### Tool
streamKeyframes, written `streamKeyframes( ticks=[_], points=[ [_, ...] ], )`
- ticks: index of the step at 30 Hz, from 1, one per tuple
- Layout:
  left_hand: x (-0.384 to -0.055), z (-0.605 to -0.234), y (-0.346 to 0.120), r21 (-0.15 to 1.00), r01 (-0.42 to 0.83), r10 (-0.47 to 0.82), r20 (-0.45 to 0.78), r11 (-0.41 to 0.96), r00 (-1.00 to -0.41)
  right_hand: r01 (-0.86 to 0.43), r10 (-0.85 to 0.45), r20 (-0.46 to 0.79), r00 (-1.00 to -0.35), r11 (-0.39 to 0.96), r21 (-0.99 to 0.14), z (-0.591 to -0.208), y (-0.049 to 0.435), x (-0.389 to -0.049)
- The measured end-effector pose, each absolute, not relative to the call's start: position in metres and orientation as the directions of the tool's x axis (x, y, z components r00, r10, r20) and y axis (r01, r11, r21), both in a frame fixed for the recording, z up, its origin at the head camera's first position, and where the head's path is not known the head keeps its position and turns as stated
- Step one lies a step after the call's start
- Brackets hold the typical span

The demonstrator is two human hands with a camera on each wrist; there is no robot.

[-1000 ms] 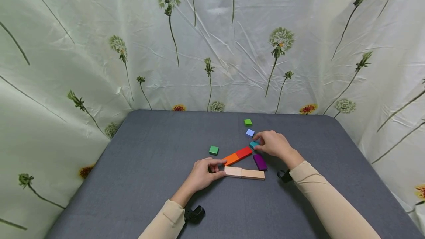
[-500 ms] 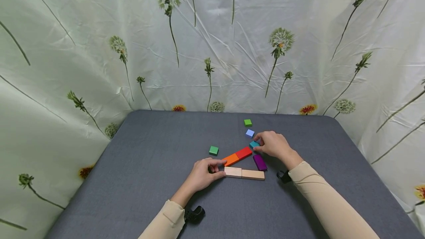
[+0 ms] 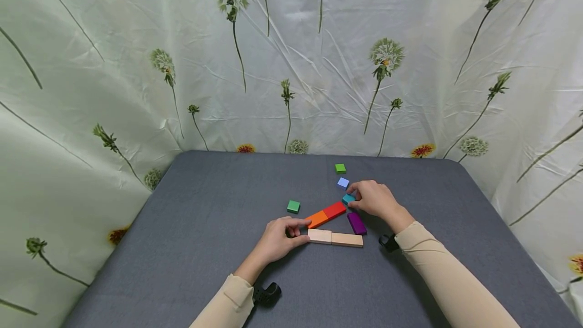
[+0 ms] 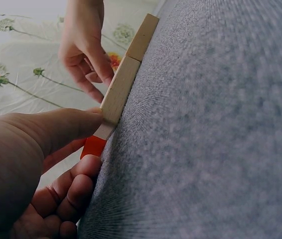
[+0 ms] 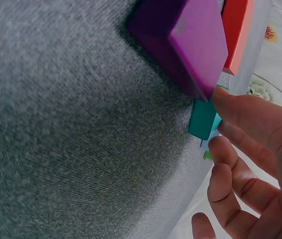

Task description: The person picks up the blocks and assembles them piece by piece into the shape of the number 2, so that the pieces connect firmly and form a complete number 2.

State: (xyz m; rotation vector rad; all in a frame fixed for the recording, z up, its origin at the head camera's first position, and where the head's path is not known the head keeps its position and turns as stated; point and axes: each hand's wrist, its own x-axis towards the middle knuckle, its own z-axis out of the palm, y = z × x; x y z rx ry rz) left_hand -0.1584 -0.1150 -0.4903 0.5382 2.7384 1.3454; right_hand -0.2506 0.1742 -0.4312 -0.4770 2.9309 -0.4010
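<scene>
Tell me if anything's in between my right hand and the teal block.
Nothing visible is: your right hand is right at the teal block, pinching it. The purple block lies close by on the near side and the blue block on the far side, but neither comes between.

Middle pair [image 3: 334,210] lying end to end on the table [image 3: 205,247], and round we go: near pair [image 3: 320,236] at six, left hand [image 3: 279,239] at eight, lone block [image 3: 293,206] nearing ten, far block [image 3: 343,183] at one with another block [image 3: 340,168] beyond, held block [image 3: 348,199] and right hand [image 3: 377,199] at two, side block [image 3: 357,222] at four!
</scene>
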Motion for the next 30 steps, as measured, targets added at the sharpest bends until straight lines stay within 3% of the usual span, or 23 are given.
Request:
streamKeyframes(
  ticks=[30],
  points=[
    [-0.1589, -0.4905, -0.1141, 0.776, 0.275, 0.320, 0.100, 0.567, -0.942, -0.343, -0.384, -0.099, -0.918, 0.894, -0.287, -0.4298, 0.1716, -0.2493]
  ],
)
